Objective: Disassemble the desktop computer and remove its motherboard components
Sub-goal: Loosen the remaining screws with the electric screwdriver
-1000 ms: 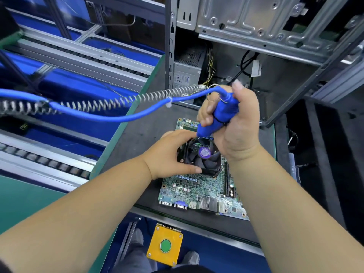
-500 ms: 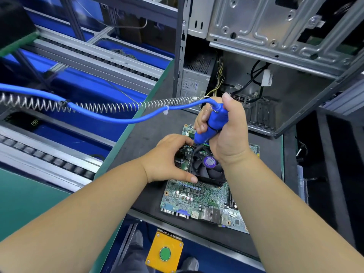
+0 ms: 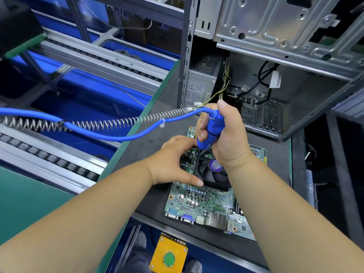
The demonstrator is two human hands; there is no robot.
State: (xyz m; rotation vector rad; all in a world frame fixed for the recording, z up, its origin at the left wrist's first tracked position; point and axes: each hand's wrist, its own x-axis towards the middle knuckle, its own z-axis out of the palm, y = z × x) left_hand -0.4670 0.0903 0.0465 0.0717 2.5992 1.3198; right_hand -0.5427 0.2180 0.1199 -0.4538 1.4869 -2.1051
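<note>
My right hand (image 3: 226, 138) grips the blue screwdriver (image 3: 211, 131) upright over the fan (image 3: 213, 170) (on the motherboard (image 3: 204, 201)), while my left hand (image 3: 173, 160) cups its left edge, fingers loosely curved.

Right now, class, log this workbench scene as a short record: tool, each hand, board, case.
tool: blue screwdriver, tip down at the fan's corner
right hand: grips the screwdriver
left hand: steadies the fan, thumb along its near edge
board: flat on the dark mat, fan mounted on it
case: open, behind the board
</note>
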